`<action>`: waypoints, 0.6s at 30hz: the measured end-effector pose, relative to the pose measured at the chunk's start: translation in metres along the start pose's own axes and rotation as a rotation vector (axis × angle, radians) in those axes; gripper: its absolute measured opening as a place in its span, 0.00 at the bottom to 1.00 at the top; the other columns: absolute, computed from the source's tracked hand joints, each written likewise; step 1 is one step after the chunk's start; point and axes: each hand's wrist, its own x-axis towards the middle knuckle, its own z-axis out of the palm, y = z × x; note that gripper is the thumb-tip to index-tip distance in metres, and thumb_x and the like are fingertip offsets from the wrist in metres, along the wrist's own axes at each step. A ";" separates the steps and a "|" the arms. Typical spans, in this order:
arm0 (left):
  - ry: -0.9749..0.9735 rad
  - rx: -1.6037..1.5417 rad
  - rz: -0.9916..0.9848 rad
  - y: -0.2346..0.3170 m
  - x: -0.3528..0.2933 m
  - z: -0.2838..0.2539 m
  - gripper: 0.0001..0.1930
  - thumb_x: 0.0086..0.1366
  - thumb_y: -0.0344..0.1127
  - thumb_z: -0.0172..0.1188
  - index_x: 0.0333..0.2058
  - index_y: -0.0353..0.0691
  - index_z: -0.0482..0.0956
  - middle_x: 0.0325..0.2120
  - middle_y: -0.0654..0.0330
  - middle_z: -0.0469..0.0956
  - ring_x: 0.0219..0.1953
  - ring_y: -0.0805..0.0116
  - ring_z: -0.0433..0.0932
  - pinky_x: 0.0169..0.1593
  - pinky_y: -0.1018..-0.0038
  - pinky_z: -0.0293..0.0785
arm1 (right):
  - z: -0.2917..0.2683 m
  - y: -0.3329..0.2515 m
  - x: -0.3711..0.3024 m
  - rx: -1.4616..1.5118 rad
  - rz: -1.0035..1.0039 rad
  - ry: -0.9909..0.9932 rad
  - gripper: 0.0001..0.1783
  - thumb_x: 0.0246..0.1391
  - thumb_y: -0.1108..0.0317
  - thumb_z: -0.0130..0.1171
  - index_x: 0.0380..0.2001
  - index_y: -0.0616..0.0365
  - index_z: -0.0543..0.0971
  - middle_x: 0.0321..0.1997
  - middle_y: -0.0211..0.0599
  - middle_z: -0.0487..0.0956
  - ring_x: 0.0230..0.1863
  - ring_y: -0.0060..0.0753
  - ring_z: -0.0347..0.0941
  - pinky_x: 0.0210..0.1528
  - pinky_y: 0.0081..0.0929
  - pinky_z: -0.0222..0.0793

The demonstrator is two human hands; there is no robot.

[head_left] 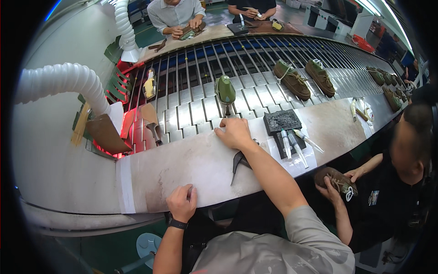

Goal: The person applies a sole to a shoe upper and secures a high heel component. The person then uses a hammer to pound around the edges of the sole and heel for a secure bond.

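Observation:
My left hand (181,203) rests at the near edge of the pale bench (182,173), fingers curled in with nothing visible in them. Farther forward, my right hand (233,133) lies loosely closed at the bench's far edge, beside the slatted metal conveyor (196,112). Just beyond it a green shoe last (225,90) stands on the slats, apart from my fingers. Partly hidden under my right forearm is a dark curved hand tool (238,163). To the right of that arm, several syringes (299,148) lie against a black rough-topped block (283,121) on white paper.
Brown lace-up shoes (292,80) sit on the conveyor to the right. White ribbed hoses (64,84) hang at the left above a red-lit opening. A co-worker at my right holds a brown shoe (336,180); two people work across the conveyor. A blue stool (149,245) stands below left.

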 end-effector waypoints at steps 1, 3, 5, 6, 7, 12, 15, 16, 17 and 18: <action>0.003 -0.009 0.000 0.000 -0.001 -0.002 0.06 0.59 0.30 0.69 0.35 0.39 0.84 0.21 0.57 0.76 0.23 0.54 0.77 0.27 0.61 0.72 | 0.003 -0.002 0.000 -0.001 -0.001 0.001 0.23 0.58 0.49 0.64 0.41 0.59 0.88 0.39 0.46 0.88 0.48 0.48 0.81 0.60 0.46 0.64; 0.017 0.004 -0.035 0.001 -0.001 -0.005 0.06 0.58 0.30 0.69 0.35 0.40 0.84 0.21 0.57 0.76 0.22 0.55 0.77 0.27 0.61 0.72 | 0.007 -0.003 0.000 -0.011 -0.039 0.034 0.22 0.58 0.49 0.64 0.41 0.59 0.88 0.40 0.47 0.88 0.48 0.50 0.82 0.58 0.48 0.65; -0.043 -0.022 -0.019 0.002 0.005 -0.003 0.07 0.59 0.32 0.70 0.36 0.40 0.84 0.22 0.57 0.78 0.24 0.55 0.79 0.28 0.62 0.73 | 0.003 0.003 0.000 -0.004 -0.016 0.037 0.22 0.58 0.49 0.64 0.40 0.59 0.88 0.40 0.48 0.88 0.47 0.51 0.82 0.57 0.48 0.66; -0.081 -0.104 -0.080 0.003 0.008 -0.002 0.07 0.61 0.32 0.70 0.37 0.38 0.84 0.22 0.57 0.78 0.23 0.58 0.78 0.28 0.65 0.73 | 0.005 0.013 0.001 0.010 -0.030 0.076 0.21 0.58 0.50 0.65 0.39 0.59 0.88 0.40 0.48 0.88 0.46 0.51 0.82 0.56 0.48 0.67; -0.111 -0.187 -0.146 -0.001 0.014 -0.003 0.08 0.62 0.32 0.70 0.38 0.37 0.85 0.22 0.56 0.79 0.22 0.62 0.78 0.28 0.68 0.73 | 0.001 0.010 0.000 0.023 -0.008 0.073 0.21 0.58 0.50 0.65 0.38 0.59 0.87 0.40 0.47 0.88 0.46 0.51 0.83 0.56 0.47 0.67; -0.103 -0.241 -0.418 -0.076 0.104 -0.004 0.25 0.64 0.39 0.70 0.56 0.33 0.79 0.35 0.52 0.85 0.35 0.66 0.84 0.42 0.68 0.80 | 0.000 0.009 0.002 0.085 -0.037 0.079 0.20 0.57 0.52 0.65 0.36 0.60 0.87 0.36 0.49 0.87 0.41 0.52 0.83 0.53 0.46 0.70; 0.171 0.147 -0.319 -0.149 0.169 0.009 0.30 0.61 0.42 0.71 0.57 0.30 0.76 0.39 0.45 0.85 0.41 0.47 0.84 0.48 0.58 0.80 | 0.007 -0.001 0.006 0.116 -0.043 0.067 0.19 0.57 0.54 0.66 0.36 0.61 0.88 0.36 0.49 0.87 0.41 0.52 0.83 0.53 0.45 0.70; 0.167 0.143 -0.317 -0.166 0.186 0.012 0.30 0.61 0.42 0.71 0.57 0.30 0.76 0.39 0.45 0.85 0.41 0.47 0.84 0.48 0.58 0.80 | 0.009 -0.002 0.006 0.120 -0.057 0.061 0.19 0.56 0.54 0.66 0.36 0.61 0.88 0.36 0.50 0.87 0.41 0.52 0.83 0.52 0.45 0.71; 0.032 0.211 -0.403 -0.182 0.200 0.014 0.29 0.60 0.42 0.72 0.55 0.31 0.77 0.39 0.43 0.85 0.42 0.45 0.84 0.48 0.56 0.80 | 0.011 -0.004 0.007 0.125 -0.072 0.055 0.18 0.56 0.54 0.66 0.35 0.61 0.88 0.36 0.50 0.87 0.41 0.52 0.83 0.52 0.45 0.71; -0.107 0.274 -0.484 -0.188 0.211 0.018 0.28 0.59 0.43 0.72 0.53 0.31 0.78 0.40 0.42 0.85 0.43 0.42 0.84 0.49 0.54 0.80 | 0.009 -0.003 0.007 0.138 -0.078 0.046 0.17 0.56 0.57 0.67 0.36 0.63 0.87 0.37 0.50 0.87 0.39 0.51 0.83 0.50 0.44 0.74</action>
